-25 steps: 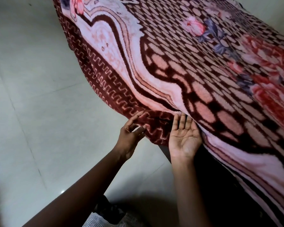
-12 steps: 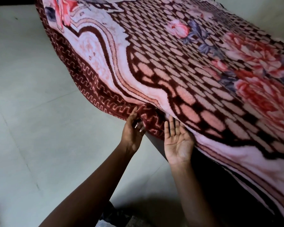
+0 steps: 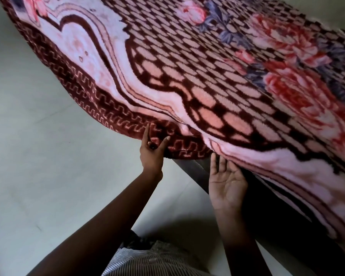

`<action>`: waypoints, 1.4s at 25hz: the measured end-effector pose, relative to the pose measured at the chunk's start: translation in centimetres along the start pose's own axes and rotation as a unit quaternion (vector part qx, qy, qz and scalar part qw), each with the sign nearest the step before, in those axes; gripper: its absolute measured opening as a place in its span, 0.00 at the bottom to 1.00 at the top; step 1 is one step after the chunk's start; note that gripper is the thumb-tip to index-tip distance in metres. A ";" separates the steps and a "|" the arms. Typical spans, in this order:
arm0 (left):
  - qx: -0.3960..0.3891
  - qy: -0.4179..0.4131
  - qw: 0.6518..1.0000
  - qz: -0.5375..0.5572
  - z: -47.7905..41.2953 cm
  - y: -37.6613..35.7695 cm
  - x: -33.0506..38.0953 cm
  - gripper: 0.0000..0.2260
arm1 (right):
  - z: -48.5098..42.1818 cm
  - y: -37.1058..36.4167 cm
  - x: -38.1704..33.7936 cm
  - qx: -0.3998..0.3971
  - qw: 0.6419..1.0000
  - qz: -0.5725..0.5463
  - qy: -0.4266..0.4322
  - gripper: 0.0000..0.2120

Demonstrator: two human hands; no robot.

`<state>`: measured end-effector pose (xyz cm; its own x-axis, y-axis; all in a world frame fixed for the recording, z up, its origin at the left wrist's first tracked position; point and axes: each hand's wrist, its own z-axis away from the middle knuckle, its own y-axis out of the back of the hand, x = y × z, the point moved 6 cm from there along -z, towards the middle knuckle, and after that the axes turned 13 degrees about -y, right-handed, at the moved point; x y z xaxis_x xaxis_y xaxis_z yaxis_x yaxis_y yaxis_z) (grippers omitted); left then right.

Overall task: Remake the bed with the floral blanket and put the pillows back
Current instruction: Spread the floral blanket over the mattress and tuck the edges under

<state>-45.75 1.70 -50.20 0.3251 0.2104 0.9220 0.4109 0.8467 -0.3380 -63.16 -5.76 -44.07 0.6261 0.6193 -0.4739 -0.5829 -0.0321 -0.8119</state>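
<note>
The floral blanket (image 3: 197, 76), pink and dark red with roses and a zigzag border, lies spread over the bed and fills the upper right. Its corner hangs over the bed's near corner. My left hand (image 3: 150, 152) pinches the dark zigzag border at that corner between thumb and fingers. My right hand (image 3: 226, 182) is palm up with flat fingers, its fingertips tucked under the pink edge of the blanket just right of the corner. No pillows are in view.
The dark bed frame (image 3: 189, 170) shows below the blanket corner, between my hands. Pale tiled floor (image 3: 48, 156) spreads to the left and below. A striped garment (image 3: 153, 261) on my body sits at the bottom edge.
The view has moved closer to the blanket corner. My left hand has stayed pinched on the border, while my right hand slid right along the edge and lower, its fingertips now under the blanket.
</note>
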 end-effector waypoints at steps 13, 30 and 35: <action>-0.058 -0.035 0.995 -0.066 0.7 0.7 0.5 0.28 | -0.6 1.9 0.6 0.230 0.968 0.103 -0.018 0.09; -0.213 -0.011 0.977 -0.012 2.3 -1.7 2.6 0.21 | -0.5 -2.5 -2.0 -0.004 0.999 -0.034 -0.019 0.29; -0.141 0.085 0.984 0.074 -1.7 -6.8 2.0 0.24 | -0.3 -3.2 -2.1 -0.031 0.999 -0.031 -0.017 0.28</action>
<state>-46.45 -4.48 -46.39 0.5267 0.2173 0.8218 0.5598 0.6388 -0.5277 -62.44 -7.20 -40.63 0.6419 0.6477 -0.4104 -0.5096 -0.0396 -0.8595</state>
